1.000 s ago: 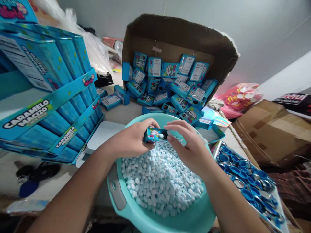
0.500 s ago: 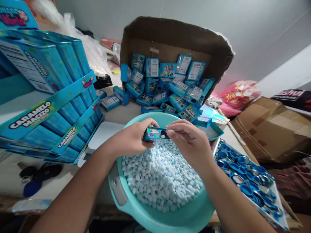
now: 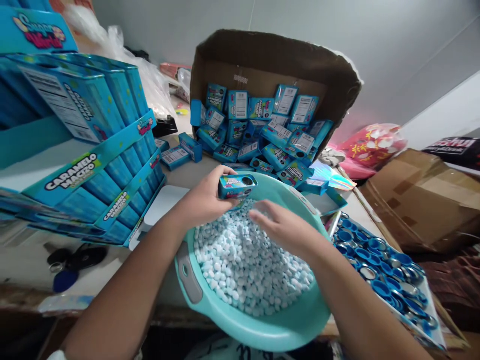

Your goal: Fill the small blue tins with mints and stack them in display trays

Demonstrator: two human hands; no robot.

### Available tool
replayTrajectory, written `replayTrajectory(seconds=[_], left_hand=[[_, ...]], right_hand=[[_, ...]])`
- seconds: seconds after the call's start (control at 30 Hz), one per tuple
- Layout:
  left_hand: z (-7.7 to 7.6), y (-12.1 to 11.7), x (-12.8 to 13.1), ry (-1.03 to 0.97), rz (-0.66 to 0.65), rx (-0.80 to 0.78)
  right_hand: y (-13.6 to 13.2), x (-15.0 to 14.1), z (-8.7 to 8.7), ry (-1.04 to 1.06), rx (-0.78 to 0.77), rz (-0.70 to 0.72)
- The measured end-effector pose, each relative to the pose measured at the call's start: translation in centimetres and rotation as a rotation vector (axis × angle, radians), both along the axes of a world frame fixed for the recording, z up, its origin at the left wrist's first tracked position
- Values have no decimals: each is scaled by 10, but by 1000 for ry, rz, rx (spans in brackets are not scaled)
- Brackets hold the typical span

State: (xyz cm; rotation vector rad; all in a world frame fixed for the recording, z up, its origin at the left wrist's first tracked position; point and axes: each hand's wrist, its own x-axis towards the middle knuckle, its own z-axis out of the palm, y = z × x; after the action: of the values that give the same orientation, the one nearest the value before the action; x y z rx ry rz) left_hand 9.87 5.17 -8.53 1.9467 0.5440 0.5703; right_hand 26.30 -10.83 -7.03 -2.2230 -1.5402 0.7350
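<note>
My left hand (image 3: 208, 197) grips a small blue candy box (image 3: 237, 186) above the far side of a turquoise tub (image 3: 258, 332). The box lies tilted, and a dark round hole shows in its end facing right. Inside the tub is a heap of small white and pale-blue candies (image 3: 255, 270). Over this heap, just right of the box, hovers my right hand (image 3: 281, 227), its fingers stretched out and slightly blurred. Nothing shows between them.
A tipped cardboard carton (image 3: 262, 60) full of blue boxes stands behind the tub. Tall blue display trays (image 3: 86, 170) rise at the left. To the right, a box holds many blue ring-like lids (image 3: 378, 270). Brown cartons (image 3: 423, 195) sit farther right.
My right hand has left the box end and moved down over the candies. The box in my left hand has risen and turned, baring its hole. The view has shifted slightly.
</note>
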Motion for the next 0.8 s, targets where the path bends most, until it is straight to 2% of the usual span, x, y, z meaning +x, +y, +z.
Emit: replayTrajectory(seconds=[0.1,0.17,0.23,0.43,0.67,0.8], left_hand=[[-6,2,2,-59,71,-44],[-8,2,3,-66,83,-41],[-9,2,3,-63,69,-33],[-7,2,1,-41,55,-46],[-4,2,1,-24,60,-36],[-3,1,1,7,65,-21]], right_hand=[[-5,-24,-5,-42,-237,323],[-6,-39,-10,-80,-267,473],[-4,-49,-15,-108,-229,533],[11,-47,-27,-149,-107,517],[36,-38,-53,-203,-25,448],[44,-31,-61,-155,46,482]])
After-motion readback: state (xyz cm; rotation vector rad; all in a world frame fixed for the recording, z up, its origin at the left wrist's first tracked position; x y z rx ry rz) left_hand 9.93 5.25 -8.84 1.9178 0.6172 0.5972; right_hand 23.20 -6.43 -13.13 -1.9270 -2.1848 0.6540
